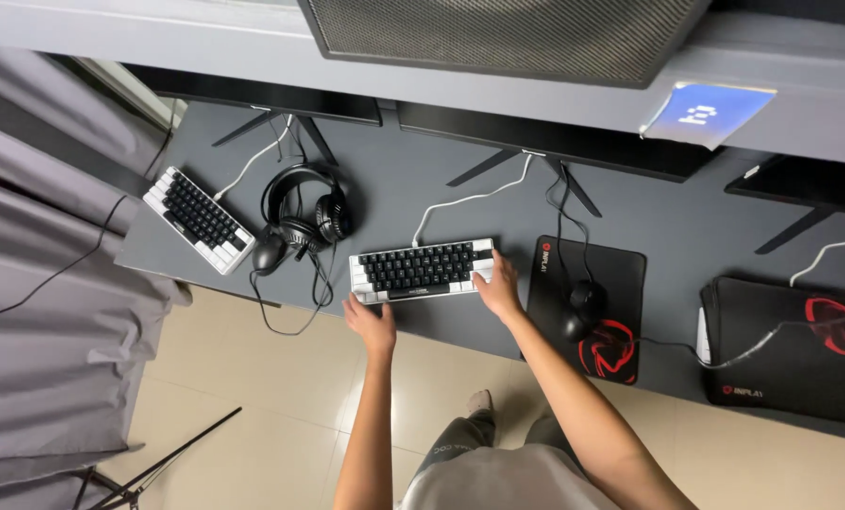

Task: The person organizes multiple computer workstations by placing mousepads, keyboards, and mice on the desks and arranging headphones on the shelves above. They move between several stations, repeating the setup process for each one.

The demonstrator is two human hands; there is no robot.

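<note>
A dark grey desk (pixel 422 203) runs under black monitors. Both hands grip the compact black-and-white keyboard (pixel 421 268) at centre: left hand (pixel 371 323) curled at its seven o'clock corner, right hand (pixel 498 288) clasping its three o'clock end. It appears mid-repositioning; any shift needs cable slack.

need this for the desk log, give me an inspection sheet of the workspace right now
surface: dark grey desk, flat.
job's things: black-and-white keyboard near the front edge.
clutter: second keyboard, headphones, mouse, another mouse on a black mousepad.
grippers: left hand at the keyboard's left corner, right hand on its right end.
cables: white keyboard cable, loose black cables.
surroundings: monitors, grey curtain, tiled floor.
</note>
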